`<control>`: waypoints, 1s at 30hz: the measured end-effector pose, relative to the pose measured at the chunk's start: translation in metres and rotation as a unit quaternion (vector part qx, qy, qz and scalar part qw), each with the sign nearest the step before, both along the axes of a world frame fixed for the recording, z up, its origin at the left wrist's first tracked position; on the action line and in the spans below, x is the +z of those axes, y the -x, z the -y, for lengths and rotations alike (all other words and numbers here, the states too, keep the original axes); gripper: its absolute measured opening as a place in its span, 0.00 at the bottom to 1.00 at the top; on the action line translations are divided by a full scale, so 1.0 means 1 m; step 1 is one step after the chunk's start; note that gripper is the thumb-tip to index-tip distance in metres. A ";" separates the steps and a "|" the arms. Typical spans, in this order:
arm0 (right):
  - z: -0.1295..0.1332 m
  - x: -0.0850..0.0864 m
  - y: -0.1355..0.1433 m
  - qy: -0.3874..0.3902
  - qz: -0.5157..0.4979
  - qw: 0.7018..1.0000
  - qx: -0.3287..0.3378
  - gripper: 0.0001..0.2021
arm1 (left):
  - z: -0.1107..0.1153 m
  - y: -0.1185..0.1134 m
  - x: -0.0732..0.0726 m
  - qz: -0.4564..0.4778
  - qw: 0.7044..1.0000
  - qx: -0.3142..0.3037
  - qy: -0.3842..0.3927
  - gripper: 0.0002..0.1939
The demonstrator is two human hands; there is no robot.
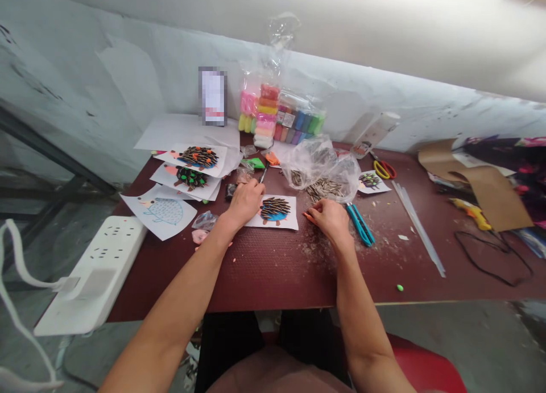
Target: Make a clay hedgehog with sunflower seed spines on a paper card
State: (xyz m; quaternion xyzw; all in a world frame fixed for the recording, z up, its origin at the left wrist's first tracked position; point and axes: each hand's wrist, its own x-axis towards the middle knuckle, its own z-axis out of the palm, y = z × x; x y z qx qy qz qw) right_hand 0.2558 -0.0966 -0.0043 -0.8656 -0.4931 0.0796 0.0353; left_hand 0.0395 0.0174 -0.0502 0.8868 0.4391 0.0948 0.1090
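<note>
A white card (290,216) with a hedgehog of dark spikes over blue lies between my hands. My left hand (247,200) rests at the card's upper left edge, close to small clear wrappers; its fingers are bent and what they hold, if anything, is hidden. To the right of the card, my right hand (330,218) has its fingers pinched on a small orange piece (307,215). Just beyond it, a clear plastic bag (318,160) holds a heap of thin brown seed-like pieces (326,187). Teal-handled scissors (360,225) lie right of my right hand.
Hedgehog cards (161,210) are piled at the left beside a white power strip (108,268). Bagged coloured clay (267,117) and a phone (213,96) stand at the back. Rightward are red-yellow scissors (384,169), clear sticks (418,228) and a yellow glue gun (472,212).
</note>
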 end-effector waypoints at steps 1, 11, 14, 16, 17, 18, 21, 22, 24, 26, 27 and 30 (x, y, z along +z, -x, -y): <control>0.000 0.000 0.000 0.000 0.000 1.000 0.002 0.09 | 0.000 0.000 0.001 0.000 1.000 0.001 0.002 0.13; 0.005 -0.004 -0.004 0.017 -0.001 1.000 0.013 0.09 | 0.001 -0.001 0.004 0.001 1.000 0.006 0.016 0.13; 0.006 -0.005 -0.003 0.000 -0.007 1.000 0.025 0.09 | 0.000 -0.001 0.004 -0.005 1.000 0.008 0.016 0.13; 0.006 -0.004 -0.002 -0.053 -0.020 0.998 0.033 0.09 | 0.000 0.000 0.004 -0.002 1.000 0.006 0.018 0.13; 0.006 -0.004 -0.002 -0.090 -0.037 0.995 0.038 0.10 | 0.000 0.000 0.003 0.001 1.000 0.005 0.018 0.13; 0.006 -0.004 -0.001 -0.129 -0.062 0.989 0.042 0.10 | 0.000 0.000 0.003 0.003 1.000 0.005 0.018 0.13; 0.005 -0.005 0.002 -0.226 -0.179 0.956 0.057 0.10 | 0.000 -0.001 0.001 0.008 1.000 0.008 0.013 0.13; 0.004 -0.006 0.004 -0.243 -0.222 0.942 0.063 0.10 | 0.000 -0.001 0.001 0.008 1.000 0.009 0.012 0.13; 0.004 -0.009 0.008 -0.250 -0.297 0.919 0.071 0.12 | 0.000 -0.001 0.001 0.008 1.000 0.009 0.009 0.13; 0.004 -0.012 0.013 -0.239 -0.347 0.904 0.074 0.11 | 0.000 -0.001 0.002 0.009 1.000 0.007 0.009 0.13; 0.004 -0.013 0.016 -0.236 -0.360 0.899 0.075 0.11 | 0.000 -0.001 0.002 0.009 1.000 0.006 0.009 0.14; 0.006 -0.015 0.025 -0.253 -0.357 0.895 0.083 0.11 | 0.001 0.000 0.003 0.011 1.000 0.002 0.012 0.14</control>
